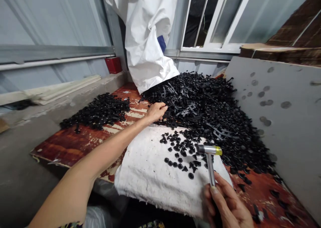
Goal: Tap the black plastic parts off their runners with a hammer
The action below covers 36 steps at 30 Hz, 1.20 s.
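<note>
My right hand (227, 201) grips a small mallet (210, 164) by its handle; the metal head has one black face and one yellow face and hangs over the white cloth (150, 167). My left hand (156, 112) reaches to the near left edge of a large heap of black plastic parts (200, 100). Its fingers are bent together, and what they hold, if anything, I cannot make out. Several loose black mushroom-shaped pieces (180, 160) lie scattered on the cloth between my hands. Grey-black strip frames (189, 109) show among the heap.
A smaller pile of black parts (97, 110) lies on the left of the worn red board (67, 144). A white sack (150, 47) hangs over the heap's back. A spotted grey panel (283, 121) walls the right side. Stacked brown cardboard (288, 54) sits behind it.
</note>
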Each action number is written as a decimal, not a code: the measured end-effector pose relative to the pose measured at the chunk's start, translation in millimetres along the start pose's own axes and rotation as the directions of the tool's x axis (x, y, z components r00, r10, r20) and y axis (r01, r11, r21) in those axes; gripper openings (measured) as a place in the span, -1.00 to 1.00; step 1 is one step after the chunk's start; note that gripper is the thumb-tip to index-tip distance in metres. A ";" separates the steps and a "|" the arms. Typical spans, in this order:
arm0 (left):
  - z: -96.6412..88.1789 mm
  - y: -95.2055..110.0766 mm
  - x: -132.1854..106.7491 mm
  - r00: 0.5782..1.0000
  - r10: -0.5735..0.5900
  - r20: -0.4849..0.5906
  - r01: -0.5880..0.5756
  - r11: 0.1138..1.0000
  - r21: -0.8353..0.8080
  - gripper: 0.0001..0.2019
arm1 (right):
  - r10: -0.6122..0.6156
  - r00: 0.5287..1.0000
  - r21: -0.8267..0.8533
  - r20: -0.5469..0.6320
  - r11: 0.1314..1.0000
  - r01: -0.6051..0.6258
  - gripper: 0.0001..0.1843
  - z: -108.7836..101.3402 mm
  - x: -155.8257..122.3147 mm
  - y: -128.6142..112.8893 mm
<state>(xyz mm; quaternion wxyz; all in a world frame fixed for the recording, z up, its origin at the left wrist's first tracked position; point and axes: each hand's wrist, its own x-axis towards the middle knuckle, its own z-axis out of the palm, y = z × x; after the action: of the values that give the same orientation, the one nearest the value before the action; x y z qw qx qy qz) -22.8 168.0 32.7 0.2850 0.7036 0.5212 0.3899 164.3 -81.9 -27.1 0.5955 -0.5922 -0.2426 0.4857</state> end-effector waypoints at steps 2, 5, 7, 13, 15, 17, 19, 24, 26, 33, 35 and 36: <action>-0.9 5.1 -1.2 0.989 0.138 -0.056 -0.135 0.990 0.049 -0.84 | -0.032 0.999 0.007 0.007 0.999 0.032 -0.33 0.3 1.0 1.2; -2.2 11.8 -16.9 0.937 0.338 -0.091 -0.330 0.939 0.092 -0.85 | -0.043 0.999 0.044 0.013 0.998 0.042 -0.36 1.0 0.9 -1.5; -0.6 14.8 -43.9 0.883 0.466 -0.058 -0.460 0.883 0.093 -0.80 | -0.027 0.999 0.068 0.028 0.997 0.025 -0.43 1.7 0.1 -6.0; 8.6 16.3 -165.0 0.405 0.907 0.113 -0.902 0.377 0.211 -0.75 | -0.052 0.986 0.112 0.159 0.993 0.034 -0.57 6.7 3.3 -14.3; 9.9 16.7 -192.1 0.304 0.932 0.199 -0.943 0.266 0.198 -0.76 | -0.054 0.958 0.114 0.280 0.993 0.023 -0.56 9.7 5.4 -12.4; 10.8 16.0 -208.2 0.287 0.931 0.227 -0.951 0.249 0.182 -0.77 | -0.029 0.924 0.101 0.381 0.995 -0.011 -0.61 13.3 5.6 -9.7; 10.9 13.1 -217.4 0.317 0.918 0.238 -0.943 0.280 0.179 -0.78 | -0.009 0.903 0.088 0.429 0.996 -0.032 -0.65 16.9 3.8 -7.5; 9.7 2.9 -229.4 0.358 0.894 0.271 -0.931 0.318 0.180 -0.80 | 0.008 0.896 0.038 0.444 0.999 -0.028 -0.65 21.1 -0.5 -4.4; 9.7 1.7 -232.1 0.338 0.907 0.250 -0.937 0.300 0.178 -0.82 | 0.046 0.889 0.021 0.456 0.998 -0.063 -0.64 21.1 0.0 -2.5; -6.0 18.0 -241.6 0.564 0.739 0.369 -0.794 0.608 -0.006 -0.67 | 0.066 0.909 0.088 0.411 0.990 -0.112 -0.69 19.2 1.0 1.5; -12.8 27.4 -240.3 0.757 0.525 0.389 -0.535 0.840 -0.091 -0.59 | 0.055 0.912 0.107 0.406 0.988 -0.107 -0.70 20.4 0.0 0.8; -14.9 32.2 -237.9 0.819 0.383 0.427 -0.374 0.921 -0.109 -0.61 | 0.054 0.909 0.112 0.412 0.988 -0.110 -0.71 21.7 -0.6 0.4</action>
<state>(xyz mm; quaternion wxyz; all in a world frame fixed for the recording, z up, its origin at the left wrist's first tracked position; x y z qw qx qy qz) -55.2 -68.9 6.8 0.3195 0.8596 0.2891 0.2745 145.1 -72.2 -23.3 0.5489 -0.4465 -0.3034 0.6382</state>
